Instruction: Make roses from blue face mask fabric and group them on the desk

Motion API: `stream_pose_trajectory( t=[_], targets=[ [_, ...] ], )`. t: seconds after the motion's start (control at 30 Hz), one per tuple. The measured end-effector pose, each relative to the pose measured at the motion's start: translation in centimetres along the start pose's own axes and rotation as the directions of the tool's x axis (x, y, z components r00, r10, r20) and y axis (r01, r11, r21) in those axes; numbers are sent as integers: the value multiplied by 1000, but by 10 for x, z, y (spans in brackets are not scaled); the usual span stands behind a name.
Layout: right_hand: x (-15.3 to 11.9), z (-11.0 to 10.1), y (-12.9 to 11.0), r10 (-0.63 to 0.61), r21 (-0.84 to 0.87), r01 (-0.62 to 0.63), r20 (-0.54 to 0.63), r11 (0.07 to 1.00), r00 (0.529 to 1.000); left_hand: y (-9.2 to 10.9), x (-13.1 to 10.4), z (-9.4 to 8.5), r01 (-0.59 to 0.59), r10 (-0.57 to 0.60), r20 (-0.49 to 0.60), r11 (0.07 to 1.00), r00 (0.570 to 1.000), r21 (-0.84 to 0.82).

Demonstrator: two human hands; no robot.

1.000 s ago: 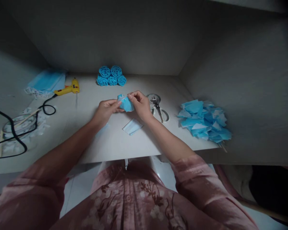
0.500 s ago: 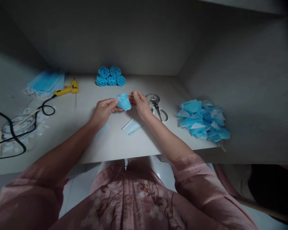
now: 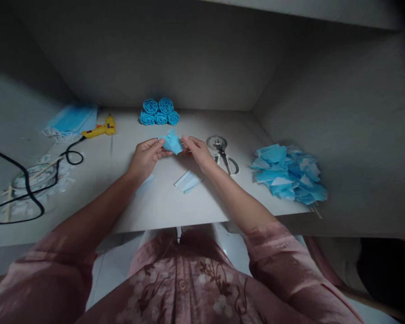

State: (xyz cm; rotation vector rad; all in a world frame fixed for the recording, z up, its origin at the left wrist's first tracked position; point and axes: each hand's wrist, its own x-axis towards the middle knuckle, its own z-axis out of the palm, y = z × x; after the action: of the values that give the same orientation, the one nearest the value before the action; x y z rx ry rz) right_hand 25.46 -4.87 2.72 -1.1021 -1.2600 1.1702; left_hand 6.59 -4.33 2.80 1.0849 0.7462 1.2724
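Note:
My left hand (image 3: 148, 154) pinches the edge of a light blue fabric flower (image 3: 171, 141) above the table. From the other side, the closed fingers of my right hand (image 3: 196, 149) grip a thin pale stick (image 3: 183, 143) at the flower; part of it is hidden by the fingers. Just below the hands lies a cut piece of blue and white face mask (image 3: 188, 181). Another pale blue scrap (image 3: 146, 183) rests near my left forearm. A pair of scissors (image 3: 225, 157) with white handles lies to the right of my right hand.
Several rolled blue rosettes (image 3: 159, 112) are stacked at the back. A yellow glue gun (image 3: 101, 128) with a black cord (image 3: 29, 180) lies left, beside stacked face masks (image 3: 73, 120). White scraps (image 3: 50, 182) lie front left. Blue fabric flowers on sticks (image 3: 290, 173) are heaped right. Walls enclose the table.
The flower has turned between my hands, showing a more pointed outline. My right hand has tilted and its fingers sit slightly lower against it. The whole view has shifted a little.

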Motion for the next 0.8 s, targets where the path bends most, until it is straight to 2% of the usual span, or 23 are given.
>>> stream_pose_trajectory(
  t=[0.1,0.33,0.47,0.53,0.63,0.8],
  targets=[
    [0,0,0,40,32,-42,58,999,998,0,1,-1,12,-12,-9,1000,1000,-4],
    [2,0,3,0,101,0,-2,995,1000,-1,0,1,7,-18,-100,994,995,-108],
    [3,-6,0,42,193,-43,5,980,999,4,0,2,-35,33,-37,996,999,-77],
    [2,-7,-2,74,244,-86,58,966,996,5,-1,2,-24,24,3,998,1000,-58],
    [0,-5,-4,69,228,-101,144,968,987,1,-2,3,-3,4,65,1000,998,-19],
    [-5,3,-4,4,165,-16,73,986,997,-5,-6,5,36,-42,142,998,989,50]
  ],
)
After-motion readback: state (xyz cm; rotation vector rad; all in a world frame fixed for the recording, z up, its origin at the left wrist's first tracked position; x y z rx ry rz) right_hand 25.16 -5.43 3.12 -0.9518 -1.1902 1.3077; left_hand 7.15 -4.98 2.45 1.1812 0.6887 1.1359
